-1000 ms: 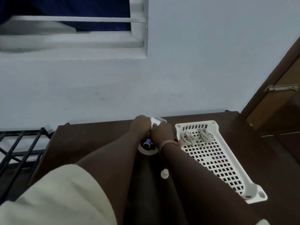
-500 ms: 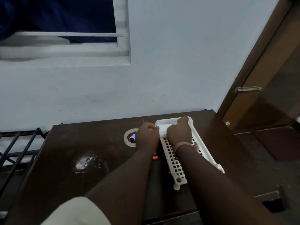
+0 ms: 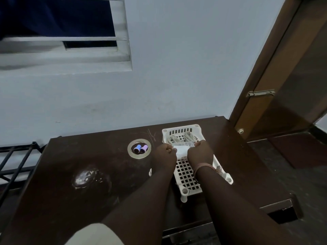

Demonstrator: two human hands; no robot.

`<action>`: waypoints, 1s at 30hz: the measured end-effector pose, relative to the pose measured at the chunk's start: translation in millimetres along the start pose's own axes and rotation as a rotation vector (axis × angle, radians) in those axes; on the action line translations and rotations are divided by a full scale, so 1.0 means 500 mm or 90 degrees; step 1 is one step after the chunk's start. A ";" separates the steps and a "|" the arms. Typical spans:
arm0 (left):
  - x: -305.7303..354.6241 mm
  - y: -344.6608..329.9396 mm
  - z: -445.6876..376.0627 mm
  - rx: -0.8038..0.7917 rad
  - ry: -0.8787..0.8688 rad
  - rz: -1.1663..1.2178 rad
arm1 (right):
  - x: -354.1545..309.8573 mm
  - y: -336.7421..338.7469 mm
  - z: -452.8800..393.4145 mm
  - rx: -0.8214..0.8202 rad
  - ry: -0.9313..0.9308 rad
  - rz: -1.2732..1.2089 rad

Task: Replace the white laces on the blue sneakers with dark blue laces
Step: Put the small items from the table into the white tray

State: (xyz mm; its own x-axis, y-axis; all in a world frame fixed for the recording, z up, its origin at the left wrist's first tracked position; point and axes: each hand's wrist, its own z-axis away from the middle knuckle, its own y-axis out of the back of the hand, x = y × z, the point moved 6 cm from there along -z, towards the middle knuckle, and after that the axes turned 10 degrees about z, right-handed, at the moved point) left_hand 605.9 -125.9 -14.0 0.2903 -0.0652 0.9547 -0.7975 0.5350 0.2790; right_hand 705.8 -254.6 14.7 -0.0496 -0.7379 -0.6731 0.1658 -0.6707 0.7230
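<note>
Both hands, left [image 3: 163, 154] and right [image 3: 200, 152], gripped a small white packet [image 3: 182, 150] over a white slotted basket [image 3: 187, 175] on the table [image 3: 88, 174]; pale laces [image 3: 178, 137] lay beyond them.

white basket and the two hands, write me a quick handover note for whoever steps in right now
Left hand and right hand each grip one end of a small white packet, held over the white basket.
White laces lie bundled at the basket's far end.
A tape ring with two small spools inside sits left of the basket on the dark table.
No sneakers or dark blue laces in view.
Done: white laces appear to be off. Left: fit the dark blue laces.
</note>
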 end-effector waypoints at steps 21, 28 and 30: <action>-0.112 0.211 0.000 -0.002 -0.087 -0.112 | -0.153 -0.188 0.175 -0.158 0.488 0.366; -0.111 0.157 0.040 -0.137 -0.264 -0.153 | -0.131 -0.201 0.180 -0.173 0.367 0.386; -0.118 0.155 0.038 -0.117 -0.243 -0.186 | -0.135 -0.195 0.182 -0.196 0.357 0.398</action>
State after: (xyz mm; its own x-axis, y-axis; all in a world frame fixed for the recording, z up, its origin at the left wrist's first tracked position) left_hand 516.7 -96.7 -46.9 0.2461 -0.5185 0.8189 -0.5958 0.5855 0.5497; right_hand 603.4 -146.5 3.7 0.6140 -0.7619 -0.2062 0.2627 -0.0490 0.9636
